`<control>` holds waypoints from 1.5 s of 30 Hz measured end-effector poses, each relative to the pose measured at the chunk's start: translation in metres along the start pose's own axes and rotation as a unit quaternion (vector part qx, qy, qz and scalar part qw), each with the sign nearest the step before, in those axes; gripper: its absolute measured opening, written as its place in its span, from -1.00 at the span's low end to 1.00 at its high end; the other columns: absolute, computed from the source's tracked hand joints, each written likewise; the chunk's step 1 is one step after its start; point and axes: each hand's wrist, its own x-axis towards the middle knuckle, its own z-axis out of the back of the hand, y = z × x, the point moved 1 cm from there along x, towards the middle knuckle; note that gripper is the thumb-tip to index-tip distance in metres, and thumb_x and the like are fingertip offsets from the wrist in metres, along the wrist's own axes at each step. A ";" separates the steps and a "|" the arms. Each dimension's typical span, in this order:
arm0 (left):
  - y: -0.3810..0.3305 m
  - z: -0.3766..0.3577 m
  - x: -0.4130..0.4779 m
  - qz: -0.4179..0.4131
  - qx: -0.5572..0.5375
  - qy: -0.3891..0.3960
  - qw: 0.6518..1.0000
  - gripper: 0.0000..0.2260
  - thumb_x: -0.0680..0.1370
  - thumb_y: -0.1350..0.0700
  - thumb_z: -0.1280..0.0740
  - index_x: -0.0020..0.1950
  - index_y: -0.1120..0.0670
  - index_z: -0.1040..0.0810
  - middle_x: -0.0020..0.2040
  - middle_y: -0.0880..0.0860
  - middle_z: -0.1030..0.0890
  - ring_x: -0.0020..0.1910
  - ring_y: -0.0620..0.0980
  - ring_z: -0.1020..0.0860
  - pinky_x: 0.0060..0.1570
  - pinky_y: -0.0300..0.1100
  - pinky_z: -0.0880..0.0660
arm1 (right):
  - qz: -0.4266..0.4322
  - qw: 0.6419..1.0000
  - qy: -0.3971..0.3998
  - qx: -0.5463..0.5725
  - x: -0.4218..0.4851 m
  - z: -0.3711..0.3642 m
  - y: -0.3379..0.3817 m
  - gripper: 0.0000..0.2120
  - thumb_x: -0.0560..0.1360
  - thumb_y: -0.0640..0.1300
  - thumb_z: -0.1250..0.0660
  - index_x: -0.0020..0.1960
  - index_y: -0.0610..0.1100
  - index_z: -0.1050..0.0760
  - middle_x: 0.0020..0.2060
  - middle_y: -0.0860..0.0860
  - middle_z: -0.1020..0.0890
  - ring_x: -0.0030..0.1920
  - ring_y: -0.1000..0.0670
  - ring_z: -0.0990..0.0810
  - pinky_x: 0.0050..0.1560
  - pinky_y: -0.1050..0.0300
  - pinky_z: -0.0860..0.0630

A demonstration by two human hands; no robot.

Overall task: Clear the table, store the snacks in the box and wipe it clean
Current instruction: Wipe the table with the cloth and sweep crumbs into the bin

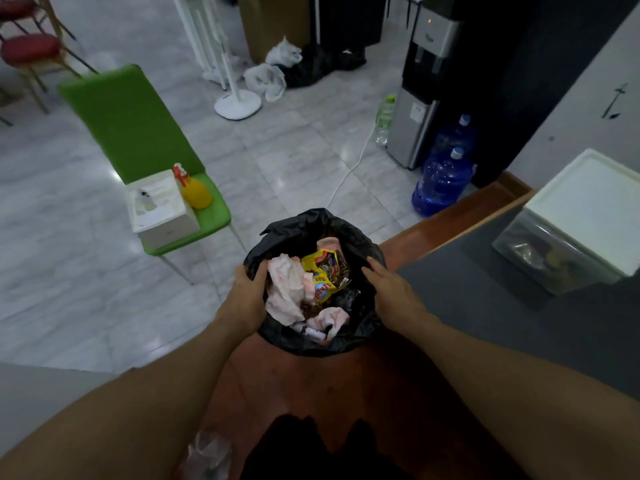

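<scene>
Now, both hands grip the rim of a black bin bag (313, 225) held between them. The left hand (247, 296) curls over its left edge and the right hand (391, 289) over its right edge. Inside lie crumpled tissues (287, 289) and one yellow snack wrapper (325, 271).

To the right, the dark grey worktop (485, 306) carries one clear storage box (540, 258) under a white lid, near its far right edge and well apart from the bag. What the box holds is too dim to tell.

To the left stands one green chair (128, 123). On its seat a white tissue box (162, 209) and a yellow spray bottle (194, 192) sit just beside each other.

Farther off, open marble floor (284, 150) lies between the chair and a water dispenser (422, 98). Two blue water jugs (441, 183) stand beside the dispenser, and a white cable (349, 171) runs across the tiles. A white fan base (237, 103) and two red chairs (31, 48) are at the far left.
</scene>
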 end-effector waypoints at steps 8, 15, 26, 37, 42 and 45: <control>0.008 0.001 0.082 -0.008 -0.013 0.007 1.000 -0.31 0.50 0.31 -0.23 0.60 0.16 -0.05 0.24 0.31 -0.26 0.02 0.34 -0.48 0.13 0.01 -0.46 | -0.005 1.000 0.004 0.011 0.079 0.012 -0.023 -0.30 0.42 -0.42 -0.25 0.54 -0.12 -0.29 0.59 -0.02 -0.17 0.37 -0.25 -0.44 0.28 -0.13 -0.46; 0.017 0.003 0.170 -0.042 -0.009 0.044 0.998 -0.30 0.53 0.31 -0.22 0.61 0.13 0.01 0.26 0.26 -0.25 0.05 0.28 -0.47 0.14 -0.02 -0.45 | -0.060 0.998 0.003 0.029 0.139 0.016 -0.037 -0.30 0.44 -0.44 -0.26 0.55 -0.14 -0.28 0.59 -0.05 -0.18 0.40 -0.21 -0.44 0.32 -0.06 -0.45; 0.002 -0.020 0.266 -0.089 0.000 0.072 0.993 -0.32 0.55 0.24 -0.27 0.61 0.14 -0.02 0.24 0.28 -0.27 0.02 0.26 -0.49 0.09 -0.07 -0.46 | -0.143 0.989 0.017 0.022 0.192 0.018 -0.079 -0.30 0.44 -0.44 -0.22 0.55 -0.14 -0.26 0.60 -0.07 -0.15 0.32 -0.26 -0.45 0.25 -0.08 -0.48; -0.030 -0.108 0.321 -0.086 -0.004 0.096 0.992 -0.38 0.52 0.33 -0.25 0.57 0.20 -0.15 0.10 0.27 -0.34 -0.29 0.05 -0.33 -0.25 -0.11 -0.42 | -0.213 0.975 0.068 -0.007 0.230 -0.022 -0.166 -0.32 0.44 -0.35 -0.32 0.52 -0.06 -0.27 0.59 0.03 -0.14 0.29 -0.26 -0.39 0.16 -0.11 -0.53; -0.033 -0.176 0.346 -0.065 0.019 0.115 0.991 -0.35 0.47 0.36 -0.30 0.55 0.21 -0.19 0.09 0.27 -0.37 -0.30 0.02 -0.27 -0.30 -0.10 -0.36 | -0.236 0.965 0.113 -0.016 0.255 -0.059 -0.212 -0.28 0.47 -0.32 -0.35 0.56 -0.06 -0.16 0.60 0.04 -0.06 0.34 -0.22 -0.33 0.23 -0.10 -0.50; -0.029 -0.222 0.365 -0.066 0.015 0.143 0.987 -0.34 0.50 0.37 -0.25 0.58 0.22 -0.08 0.18 0.31 -0.31 -0.18 0.17 -0.43 -0.09 -0.05 -0.46 | -0.249 0.960 0.130 -0.015 0.271 -0.086 -0.239 -0.27 0.48 -0.31 -0.36 0.56 -0.08 -0.14 0.60 0.05 -0.04 0.36 -0.22 -0.32 0.25 -0.09 -0.48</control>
